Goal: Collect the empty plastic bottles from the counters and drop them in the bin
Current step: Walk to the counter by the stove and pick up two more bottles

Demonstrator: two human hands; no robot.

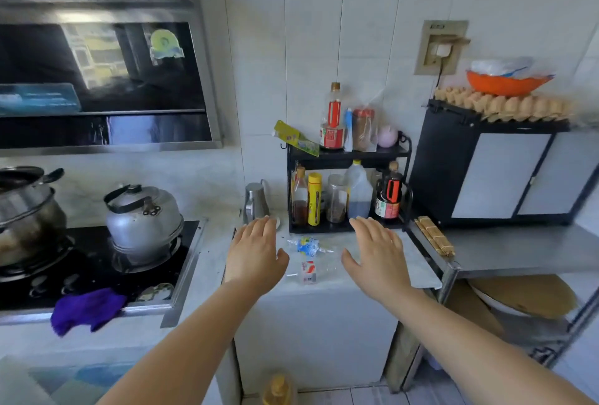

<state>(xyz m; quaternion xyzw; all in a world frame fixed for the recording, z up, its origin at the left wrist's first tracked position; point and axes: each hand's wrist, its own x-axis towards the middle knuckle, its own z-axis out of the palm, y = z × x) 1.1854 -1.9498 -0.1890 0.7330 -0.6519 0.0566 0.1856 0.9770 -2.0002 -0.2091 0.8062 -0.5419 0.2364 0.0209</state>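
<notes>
Both hands, left (256, 254) and right (376, 257), hover spread and empty over the table (418, 262), flanking two crushed plastic bottles (308, 257) lying between them

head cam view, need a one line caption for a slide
Both open hands, left hand and right hand, flank two empty plastic bottles lying on the counter before a spice rack.
</notes>
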